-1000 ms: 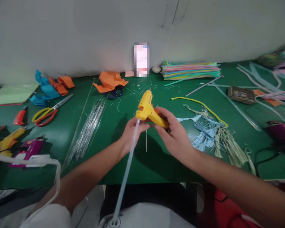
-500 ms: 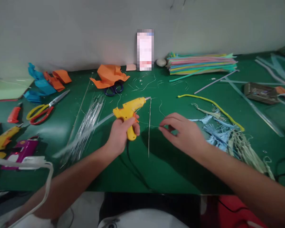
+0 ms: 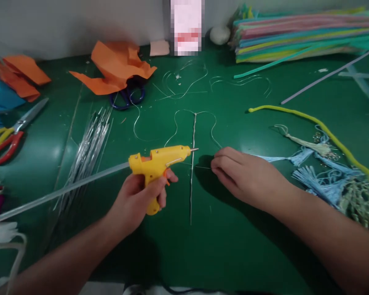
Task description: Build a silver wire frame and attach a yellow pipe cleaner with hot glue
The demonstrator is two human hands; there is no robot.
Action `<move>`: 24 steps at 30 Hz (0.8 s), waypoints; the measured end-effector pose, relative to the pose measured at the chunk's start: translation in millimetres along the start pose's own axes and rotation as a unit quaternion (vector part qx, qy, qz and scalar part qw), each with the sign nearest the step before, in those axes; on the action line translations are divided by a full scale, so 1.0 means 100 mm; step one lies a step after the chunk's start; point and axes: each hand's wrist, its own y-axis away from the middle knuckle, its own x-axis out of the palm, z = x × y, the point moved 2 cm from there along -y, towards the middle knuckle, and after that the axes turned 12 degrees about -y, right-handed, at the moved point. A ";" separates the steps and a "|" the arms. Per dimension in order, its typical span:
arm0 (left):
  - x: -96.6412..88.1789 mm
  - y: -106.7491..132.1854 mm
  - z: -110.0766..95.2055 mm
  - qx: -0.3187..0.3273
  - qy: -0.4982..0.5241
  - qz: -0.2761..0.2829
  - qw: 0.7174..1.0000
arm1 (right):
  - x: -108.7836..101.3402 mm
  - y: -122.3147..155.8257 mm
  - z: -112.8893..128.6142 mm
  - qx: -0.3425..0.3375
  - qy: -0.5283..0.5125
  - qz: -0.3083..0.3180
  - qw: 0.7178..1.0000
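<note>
Head view shows us the yellow glue gun [image 3: 156, 162] gripped by its handle in our left hand [image 3: 138, 198], nozzle tip right at the wire stem [image 3: 191, 192] lying on the green worktop [image 3: 178, 254]. A clear glue stick [image 3: 64, 190] juts from the gun's back. Our right hand [image 3: 246, 176], fingers drawn together, pinches a fine strand [image 3: 203, 167] just beside the stem. Farther out lie silver wires [image 3: 86, 151], blue tassels [image 3: 313, 172] and orange paper [image 3: 117, 65].
</note>
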 end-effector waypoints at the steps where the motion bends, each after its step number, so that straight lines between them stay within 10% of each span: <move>1: -0.02 0.01 0.00 -0.014 -0.011 0.006 1.000 | 0.00 0.00 -0.01 0.016 -0.023 -0.016 0.999; 24: -0.18 0.09 0.07 -0.157 -0.002 -0.026 0.987 | 0.00 -0.06 0.01 0.062 -0.049 -0.064 0.995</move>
